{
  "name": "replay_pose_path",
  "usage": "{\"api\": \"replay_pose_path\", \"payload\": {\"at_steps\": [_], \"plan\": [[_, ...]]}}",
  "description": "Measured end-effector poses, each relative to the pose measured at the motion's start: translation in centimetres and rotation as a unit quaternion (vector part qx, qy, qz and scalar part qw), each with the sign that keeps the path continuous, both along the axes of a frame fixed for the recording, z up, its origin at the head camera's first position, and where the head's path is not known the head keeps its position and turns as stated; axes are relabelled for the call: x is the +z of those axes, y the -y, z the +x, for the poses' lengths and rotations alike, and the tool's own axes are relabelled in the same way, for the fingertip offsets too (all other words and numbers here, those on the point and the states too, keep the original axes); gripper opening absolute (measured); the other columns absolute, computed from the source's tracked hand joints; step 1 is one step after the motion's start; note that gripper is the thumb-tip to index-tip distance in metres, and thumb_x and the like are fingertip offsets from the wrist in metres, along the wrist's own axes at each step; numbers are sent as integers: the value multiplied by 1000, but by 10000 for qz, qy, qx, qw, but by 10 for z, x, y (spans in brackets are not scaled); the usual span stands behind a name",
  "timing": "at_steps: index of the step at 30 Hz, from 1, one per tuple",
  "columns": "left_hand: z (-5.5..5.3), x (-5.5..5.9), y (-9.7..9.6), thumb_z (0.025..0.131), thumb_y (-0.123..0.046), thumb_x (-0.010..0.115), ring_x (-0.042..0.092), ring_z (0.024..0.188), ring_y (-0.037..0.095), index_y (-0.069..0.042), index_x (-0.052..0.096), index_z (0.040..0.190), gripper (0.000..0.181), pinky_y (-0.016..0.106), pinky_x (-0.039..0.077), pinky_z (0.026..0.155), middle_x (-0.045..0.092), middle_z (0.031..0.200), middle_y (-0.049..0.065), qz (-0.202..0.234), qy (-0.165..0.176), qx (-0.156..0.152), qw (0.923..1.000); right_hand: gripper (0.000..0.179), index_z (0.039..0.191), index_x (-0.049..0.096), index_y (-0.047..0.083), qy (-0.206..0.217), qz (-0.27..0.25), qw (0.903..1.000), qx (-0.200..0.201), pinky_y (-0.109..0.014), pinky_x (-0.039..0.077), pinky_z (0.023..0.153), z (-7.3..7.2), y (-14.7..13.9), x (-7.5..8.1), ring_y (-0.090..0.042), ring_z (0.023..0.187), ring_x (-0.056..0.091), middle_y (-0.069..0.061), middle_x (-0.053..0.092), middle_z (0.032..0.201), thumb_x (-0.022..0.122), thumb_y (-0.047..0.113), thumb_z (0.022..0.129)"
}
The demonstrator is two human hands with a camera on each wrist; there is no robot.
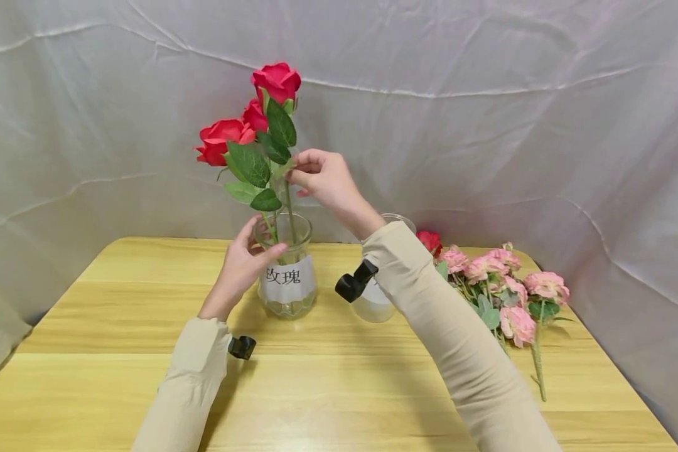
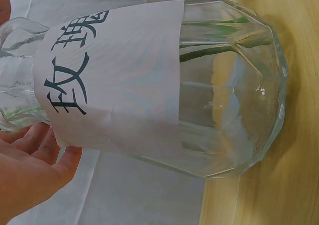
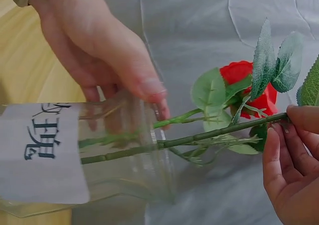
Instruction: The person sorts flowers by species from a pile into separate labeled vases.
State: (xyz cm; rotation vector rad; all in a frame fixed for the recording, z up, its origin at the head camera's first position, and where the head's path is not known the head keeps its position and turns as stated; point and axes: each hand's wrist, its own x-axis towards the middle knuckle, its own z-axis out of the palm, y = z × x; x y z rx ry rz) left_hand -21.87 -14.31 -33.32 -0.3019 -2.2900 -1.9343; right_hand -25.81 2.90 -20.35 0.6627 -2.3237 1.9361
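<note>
Red roses [image 1: 275, 83] rise from the labelled glass vase [image 1: 288, 279] on our counter [image 1: 316, 389]; our right grip [image 1: 330, 182] pinches one stem [image 3: 219, 131] above the mouth while our left grip [image 1: 243, 260] holds round the neck. If we let that left hold loosen, the top-heavy blooms could tip the glass, and lowering the stem crookedly might snag leaves [image 1: 248, 164].

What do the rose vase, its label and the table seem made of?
Vase: glossy, clear glass or perhaps plastic; stems show through. Label: matte white paper, probably; it shows no glare. Table: satin wood or laminate, judging by its streaky grain.
</note>
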Motion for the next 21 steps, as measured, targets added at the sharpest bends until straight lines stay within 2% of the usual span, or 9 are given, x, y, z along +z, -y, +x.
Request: {"api": "replay_pose_path", "payload": {"at_steps": [3, 6, 10, 13, 18, 21], "plan": [[1, -1, 0, 90, -19, 67, 40, 130, 31, -6, 13, 155, 86, 41, 36, 106, 33, 150, 17, 62, 26, -49, 10000, 16, 105, 62, -11, 165, 12, 9999, 29, -32, 57, 74, 1, 1, -5, -34, 95, 65, -23, 68, 102, 61, -8, 90], [1, -2, 1, 90, -20, 67, 40, 130, 30, -6, 13, 155, 85, 41, 35, 107, 35, 149, 17, 74, -11, -66, 10000, 16, 105, 61, -12, 259, -43, 9996, 40, -32, 57, 75, 1, 0, -10, -32, 93, 66, -25, 67, 103, 60, -9, 90], [0, -2, 0, 89, -20, 68, 45, 122, 29, -7, 28, 151, 75, 41, 36, 105, 47, 131, 19, -36, -217, -2, 9998, 14, 104, 62, -12, 312, -139, 9994, 74, -34, 56, 76, 1, 0, -14, -26, 88, 66, -26, 67, 102, 60, -9, 90], [0, -2, 0, 89, -19, 69, 47, 118, 28, -9, 34, 148, 70, 40, 38, 102, 49, 126, 18, -46, -338, 2, 9994, 13, 102, 62, -11, 333, -122, 9993, 89, -37, 56, 78, 0, -1, -18, -29, 90, 66, -24, 68, 100, 61, -8, 90], [0, -2, -1, 88, -19, 70, 48, 120, 27, -10, 30, 151, 75, 40, 42, 100, 47, 138, 14, -6, -287, -6, 9996, 12, 100, 63, -10, 273, 3, 9996, 79, -39, 55, 79, 0, -1, -23, -35, 96, 65, -24, 69, 99, 62, -7, 90], [0, -2, 0, 88, -20, 71, 47, 122, 28, -9, 28, 152, 78, 41, 42, 100, 46, 139, 15, -18, -232, 13, 9997, 12, 100, 63, -10, 199, 50, 9998, 40, -37, 56, 77, -1, -2, -25, -31, 92, 66, -24, 69, 99, 62, -6, 89]]}}
